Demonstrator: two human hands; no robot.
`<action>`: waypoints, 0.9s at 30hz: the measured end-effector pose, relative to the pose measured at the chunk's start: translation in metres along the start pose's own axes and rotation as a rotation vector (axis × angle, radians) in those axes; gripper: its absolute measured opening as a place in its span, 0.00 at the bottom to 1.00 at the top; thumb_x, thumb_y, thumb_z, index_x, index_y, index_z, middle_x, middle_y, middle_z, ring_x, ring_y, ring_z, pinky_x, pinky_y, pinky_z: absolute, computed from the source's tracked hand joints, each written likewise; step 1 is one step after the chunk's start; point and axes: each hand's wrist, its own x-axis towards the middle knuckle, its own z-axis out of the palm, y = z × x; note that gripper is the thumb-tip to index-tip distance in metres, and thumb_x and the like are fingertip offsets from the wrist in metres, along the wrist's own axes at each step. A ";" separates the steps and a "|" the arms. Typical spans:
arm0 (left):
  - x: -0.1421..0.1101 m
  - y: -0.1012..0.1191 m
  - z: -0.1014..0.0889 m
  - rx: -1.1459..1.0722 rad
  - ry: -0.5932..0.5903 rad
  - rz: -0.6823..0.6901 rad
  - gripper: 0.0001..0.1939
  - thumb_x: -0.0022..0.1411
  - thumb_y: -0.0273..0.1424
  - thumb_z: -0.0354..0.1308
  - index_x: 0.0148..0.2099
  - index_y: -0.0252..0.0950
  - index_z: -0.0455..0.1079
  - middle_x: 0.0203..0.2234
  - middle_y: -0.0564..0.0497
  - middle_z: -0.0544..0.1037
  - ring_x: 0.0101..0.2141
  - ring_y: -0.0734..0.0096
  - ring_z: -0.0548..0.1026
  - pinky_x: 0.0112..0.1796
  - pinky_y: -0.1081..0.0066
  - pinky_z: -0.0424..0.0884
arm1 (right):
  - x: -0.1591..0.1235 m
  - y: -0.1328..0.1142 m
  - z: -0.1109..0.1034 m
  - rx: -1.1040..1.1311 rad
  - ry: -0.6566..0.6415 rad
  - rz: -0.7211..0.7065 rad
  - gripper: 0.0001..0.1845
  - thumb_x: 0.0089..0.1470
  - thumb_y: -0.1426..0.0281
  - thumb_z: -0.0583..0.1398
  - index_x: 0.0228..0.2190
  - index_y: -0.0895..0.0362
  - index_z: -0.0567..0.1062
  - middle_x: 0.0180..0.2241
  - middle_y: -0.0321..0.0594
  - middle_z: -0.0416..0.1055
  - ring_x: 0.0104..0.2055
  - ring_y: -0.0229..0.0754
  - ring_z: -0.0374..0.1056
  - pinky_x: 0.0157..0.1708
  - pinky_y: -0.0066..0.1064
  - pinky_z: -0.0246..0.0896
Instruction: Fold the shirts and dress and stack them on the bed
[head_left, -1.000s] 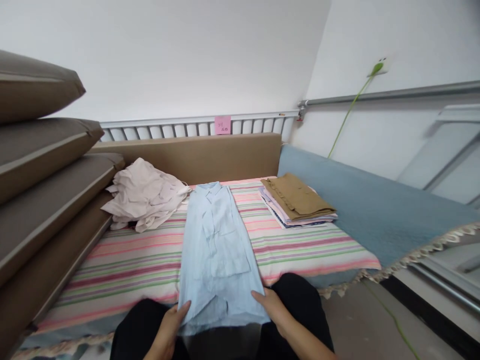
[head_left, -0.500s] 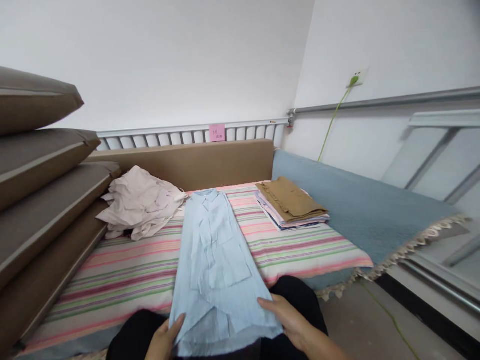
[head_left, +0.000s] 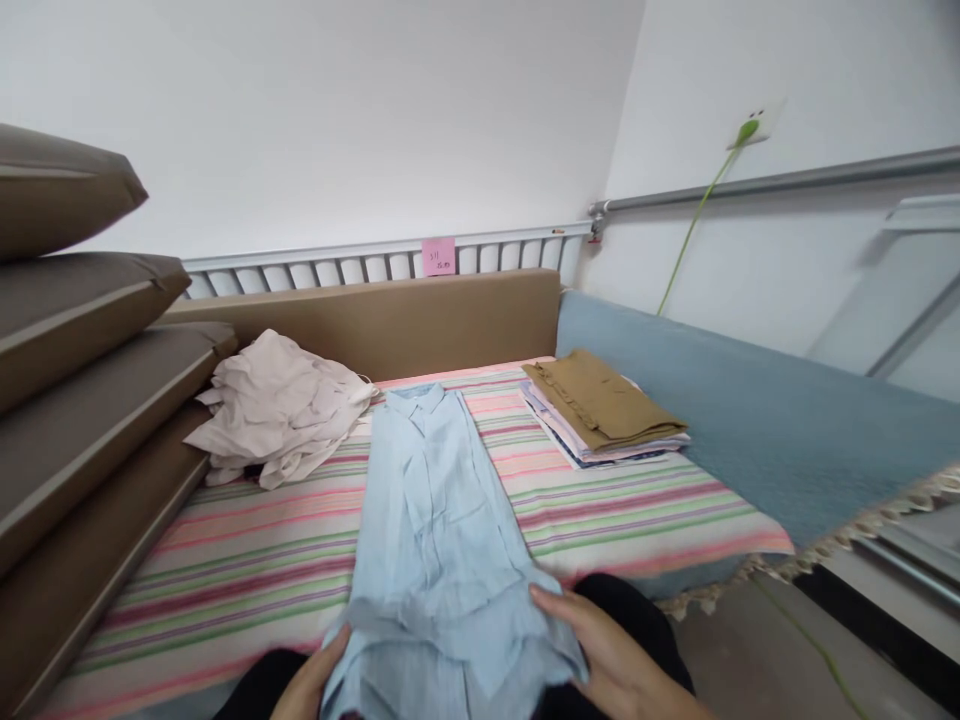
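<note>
A light blue collared shirt [head_left: 442,520] lies lengthwise in front of me, narrowed into a long strip with its collar at the far end. My left hand [head_left: 311,685] grips the near left edge, thumb on top of the cloth. At the near right edge my right hand [head_left: 589,640] pinches the fabric, fingers underneath. Between my hands the hem end is rumpled and hangs over my lap. Right of the shirt sits a stack of folded clothes [head_left: 600,410] topped by a brown garment. To its left lies a crumpled pile of whitish clothes [head_left: 285,405].
A striped sheet [head_left: 247,535] covers the bed. Brown cushions [head_left: 90,390] are piled high at the left. A brown padded board [head_left: 390,330] and white radiator [head_left: 330,272] line the back, with a blue-covered bolster [head_left: 697,380] at the right. A green cord [head_left: 697,215] hangs from the outlet.
The hem end has been drawn toward me and lifted, so it now bunches between my hands. Both hands still hold the shirt's edges. The view has shifted slightly.
</note>
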 end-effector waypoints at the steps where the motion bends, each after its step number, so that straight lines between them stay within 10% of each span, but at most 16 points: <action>1: 0.005 0.010 0.010 -0.057 -0.009 0.007 0.08 0.49 0.32 0.64 0.34 0.36 0.73 0.30 0.48 0.80 0.34 0.61 0.77 0.32 0.69 0.75 | 0.011 -0.009 0.006 0.025 0.030 -0.002 0.15 0.45 0.63 0.65 0.34 0.61 0.77 0.29 0.43 0.77 0.32 0.43 0.73 0.28 0.27 0.66; 8: 0.096 0.075 0.075 -0.269 0.046 0.083 0.02 0.58 0.23 0.54 0.33 0.31 0.68 0.21 0.51 0.75 0.20 0.73 0.73 0.25 0.70 0.74 | 0.138 -0.060 0.022 0.193 0.209 -0.023 0.05 0.49 0.71 0.62 0.31 0.58 0.73 0.24 0.35 0.75 0.24 0.37 0.70 0.26 0.29 0.68; 14: 0.197 0.084 0.094 -0.259 0.124 0.114 0.04 0.58 0.20 0.51 0.34 0.33 0.63 0.22 0.51 0.75 0.21 0.70 0.74 0.25 0.68 0.74 | 0.236 -0.061 0.016 0.260 0.401 -0.068 0.09 0.52 0.76 0.57 0.38 0.57 0.70 0.24 0.35 0.74 0.26 0.38 0.71 0.31 0.32 0.69; 21: 0.204 0.071 0.084 -0.268 0.117 0.228 0.08 0.63 0.32 0.49 0.40 0.34 0.65 0.35 0.43 0.76 0.33 0.68 0.77 0.38 0.66 0.73 | 0.238 -0.043 -0.001 0.166 0.352 -0.162 0.19 0.55 0.59 0.54 0.43 0.58 0.67 0.38 0.46 0.74 0.40 0.43 0.72 0.42 0.36 0.68; 27: 0.179 0.053 0.104 0.572 -0.019 0.814 0.17 0.60 0.39 0.51 0.49 0.38 0.70 0.50 0.43 0.72 0.52 0.60 0.67 0.54 0.56 0.59 | 0.220 -0.037 0.024 -0.872 0.350 -0.778 0.21 0.53 0.60 0.55 0.47 0.56 0.70 0.51 0.48 0.67 0.56 0.48 0.60 0.56 0.45 0.52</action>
